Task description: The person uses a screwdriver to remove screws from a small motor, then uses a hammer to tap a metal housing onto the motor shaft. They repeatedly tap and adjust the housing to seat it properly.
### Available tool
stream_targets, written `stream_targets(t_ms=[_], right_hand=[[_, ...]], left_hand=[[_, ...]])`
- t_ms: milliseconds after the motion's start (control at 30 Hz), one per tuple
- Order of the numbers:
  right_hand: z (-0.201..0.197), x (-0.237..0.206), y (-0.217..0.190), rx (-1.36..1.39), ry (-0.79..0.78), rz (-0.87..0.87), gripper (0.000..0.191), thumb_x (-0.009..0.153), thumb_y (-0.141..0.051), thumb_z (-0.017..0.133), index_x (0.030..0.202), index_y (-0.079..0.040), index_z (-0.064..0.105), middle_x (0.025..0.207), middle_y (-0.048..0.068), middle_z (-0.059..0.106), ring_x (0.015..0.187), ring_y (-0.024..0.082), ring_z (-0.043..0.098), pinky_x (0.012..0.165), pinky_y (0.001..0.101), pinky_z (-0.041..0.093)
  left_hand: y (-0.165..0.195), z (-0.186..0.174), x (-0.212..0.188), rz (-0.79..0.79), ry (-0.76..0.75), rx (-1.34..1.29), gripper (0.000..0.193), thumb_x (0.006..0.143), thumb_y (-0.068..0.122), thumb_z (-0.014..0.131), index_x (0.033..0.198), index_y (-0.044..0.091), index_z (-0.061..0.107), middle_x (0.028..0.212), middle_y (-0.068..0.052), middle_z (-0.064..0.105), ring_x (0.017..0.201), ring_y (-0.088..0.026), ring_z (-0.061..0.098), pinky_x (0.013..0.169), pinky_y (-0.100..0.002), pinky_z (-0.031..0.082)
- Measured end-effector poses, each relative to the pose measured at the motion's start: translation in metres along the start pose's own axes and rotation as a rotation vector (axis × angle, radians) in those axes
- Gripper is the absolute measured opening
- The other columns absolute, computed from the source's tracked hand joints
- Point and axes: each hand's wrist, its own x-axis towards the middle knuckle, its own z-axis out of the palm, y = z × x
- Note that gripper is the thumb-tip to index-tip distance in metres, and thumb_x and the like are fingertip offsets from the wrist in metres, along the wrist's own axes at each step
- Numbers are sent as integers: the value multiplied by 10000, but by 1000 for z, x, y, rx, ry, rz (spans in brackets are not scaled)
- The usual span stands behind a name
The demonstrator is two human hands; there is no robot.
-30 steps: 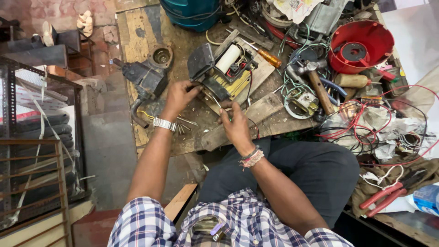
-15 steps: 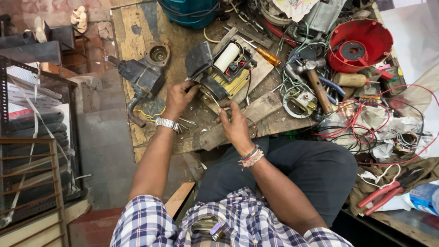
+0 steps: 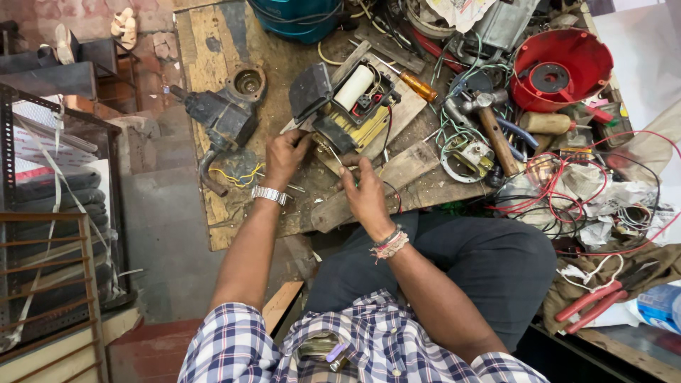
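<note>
Partly hidden under both hands, a small electrical assembly point(image 3: 351, 113) with a white cylinder and yellow base is seen near the middle of the wooden workbench point(image 3: 213, 42). The left hand point(image 3: 285, 157) is curled against its near-left corner, and the right hand point(image 3: 365, 190) is closed at its near edge. What the fingertips pinch cannot be made out, and a red housing point(image 3: 560, 67) lies well apart at the far right.

worn wooden workbench point(image 3: 213, 42), brick floor point(image 3: 42, 14), metal rack point(image 3: 42, 220)
</note>
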Motion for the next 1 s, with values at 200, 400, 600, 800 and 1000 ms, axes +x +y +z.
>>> stream_targets(t_ms=[200, 400, 600, 800, 1000], right_hand=[[2, 1, 2, 50, 3, -6, 189, 1018, -148, 633, 1151, -19, 593, 884, 96, 718, 684, 136, 705, 621, 310, 553], [2, 1, 2, 54, -3, -2, 205, 1017, -146, 628, 1172, -18, 585, 887, 94, 723, 685, 135, 704, 618, 313, 544], [2, 2, 2, 40, 3, -6, 192, 1015, -147, 634, 1151, -18, 592, 881, 99, 726, 679, 149, 707, 618, 320, 553], [1, 3, 11, 10, 16, -3, 197, 1008, -146, 635, 1156, -23, 595, 843, 103, 727, 679, 159, 717, 626, 337, 541], [-6, -9, 34, 163, -41, 43, 249, 1045, -168, 618, 1242, -22, 576, 855, 63, 703, 664, 105, 635, 595, 278, 503]], left_hand=[[3, 2, -1, -98, -19, 17, 159, 930, 192, 747, 979, 48, 792, 815, -132, 766, 683, -206, 746, 639, -332, 556], [14, 8, -4, -328, -230, -92, 161, 942, 159, 701, 967, 10, 758, 719, -92, 754, 574, -140, 706, 556, -305, 538], [14, 19, -8, -312, -180, -210, 145, 922, 70, 679, 1014, -38, 711, 774, -101, 759, 593, -152, 735, 526, -291, 565], [19, 32, -31, -510, 103, -971, 208, 994, 155, 634, 1123, -8, 638, 983, -96, 687, 769, -208, 728, 622, -344, 611], [25, 19, -29, -660, -16, -1139, 276, 946, 205, 725, 1120, 27, 607, 1093, -75, 666, 999, -227, 666, 859, -464, 609]])
